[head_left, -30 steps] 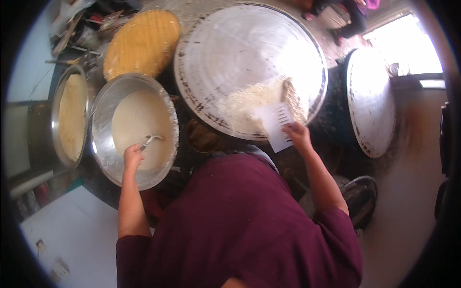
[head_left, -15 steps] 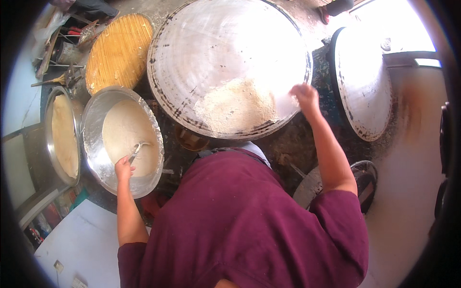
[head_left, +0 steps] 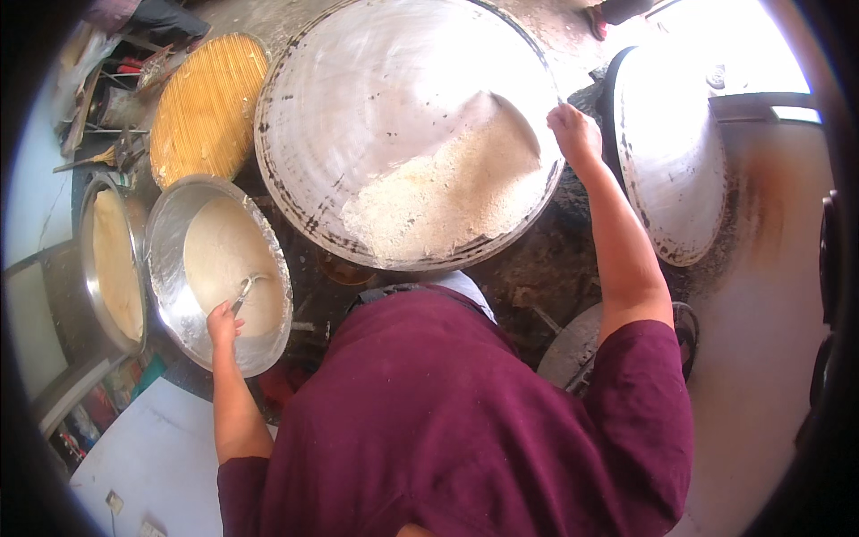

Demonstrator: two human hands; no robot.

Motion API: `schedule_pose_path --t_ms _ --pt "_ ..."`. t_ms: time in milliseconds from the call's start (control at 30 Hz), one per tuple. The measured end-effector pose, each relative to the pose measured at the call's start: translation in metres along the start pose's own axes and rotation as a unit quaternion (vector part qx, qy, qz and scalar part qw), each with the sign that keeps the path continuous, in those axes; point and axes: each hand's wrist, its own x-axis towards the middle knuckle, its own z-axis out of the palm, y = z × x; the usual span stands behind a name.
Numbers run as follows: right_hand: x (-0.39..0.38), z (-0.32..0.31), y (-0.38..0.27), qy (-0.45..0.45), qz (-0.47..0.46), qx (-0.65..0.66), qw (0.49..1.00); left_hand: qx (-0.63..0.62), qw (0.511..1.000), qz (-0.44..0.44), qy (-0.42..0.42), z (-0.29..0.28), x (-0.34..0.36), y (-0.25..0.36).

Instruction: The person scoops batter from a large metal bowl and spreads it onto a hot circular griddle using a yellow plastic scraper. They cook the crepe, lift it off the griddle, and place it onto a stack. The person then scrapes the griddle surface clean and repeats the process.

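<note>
At the left, my left hand (head_left: 224,322) is closed round the handle of a metal ladle (head_left: 243,292), whose head dips into pale batter (head_left: 224,246). That batter fills part of a tilted steel bowl (head_left: 168,268). Ahead lies a large round griddle (head_left: 358,98), with a rough, lumpy layer of batter (head_left: 447,192) over its near and right part. My right hand (head_left: 575,134) is closed at the griddle's right rim. A thin curved edge (head_left: 521,123) shows between it and the batter; what the fingers hold is blurred by glare.
A second round griddle (head_left: 676,152) stands to the right. Beyond the bowl is a round woven straw mat (head_left: 210,107), and left of it a metal basin (head_left: 89,268) with a pale sheet. A white tabletop (head_left: 170,456) is at lower left. Another person's legs (head_left: 622,11) appear at the top.
My right hand has moved farther away along the griddle's right side. The batter layer now reaches farther up and right. My left hand stays on the ladle, and the view has shifted slightly.
</note>
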Motion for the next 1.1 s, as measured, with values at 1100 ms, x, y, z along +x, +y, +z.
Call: schedule_pose_path --t_ms 1100 --pt "0.157 -0.008 0.054 -0.172 -0.278 -0.108 0.939 -0.013 0.998 -0.027 0.054 0.014 0.003 -0.027"
